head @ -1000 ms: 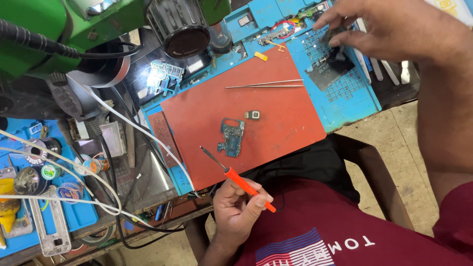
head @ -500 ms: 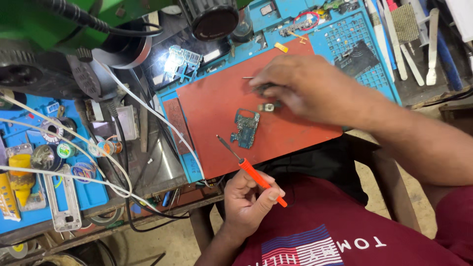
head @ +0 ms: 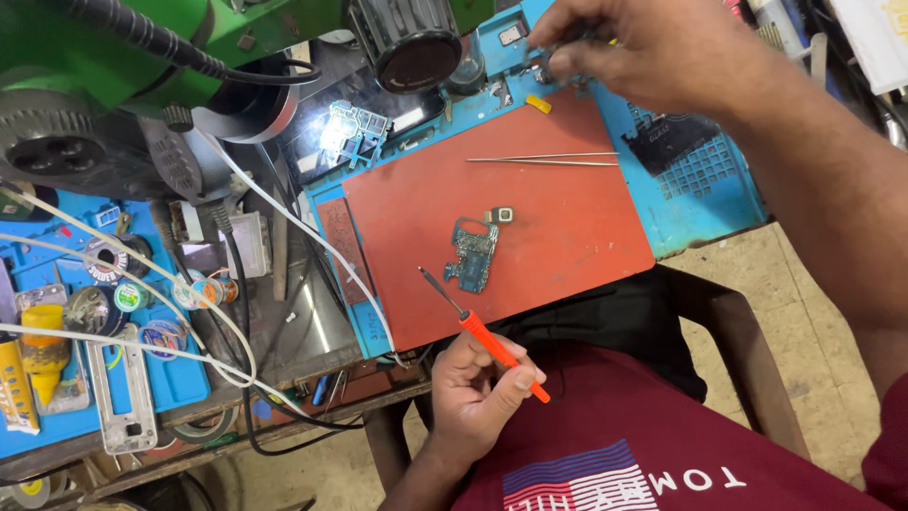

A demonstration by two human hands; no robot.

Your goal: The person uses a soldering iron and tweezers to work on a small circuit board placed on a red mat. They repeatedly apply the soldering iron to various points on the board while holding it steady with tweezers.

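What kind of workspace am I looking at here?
Most likely a small electronics or phone repair bench. A bare circuit board lies on a red work mat beside tweezers, a green microscope hangs over the bench, and the left hand holds an orange precision screwdriver.

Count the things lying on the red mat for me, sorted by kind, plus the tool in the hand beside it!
On the red mat:
blue circuit board: 1
metal tweezers: 1
small square part: 1
In the left hand:
orange-handled screwdriver: 1
Total: 4
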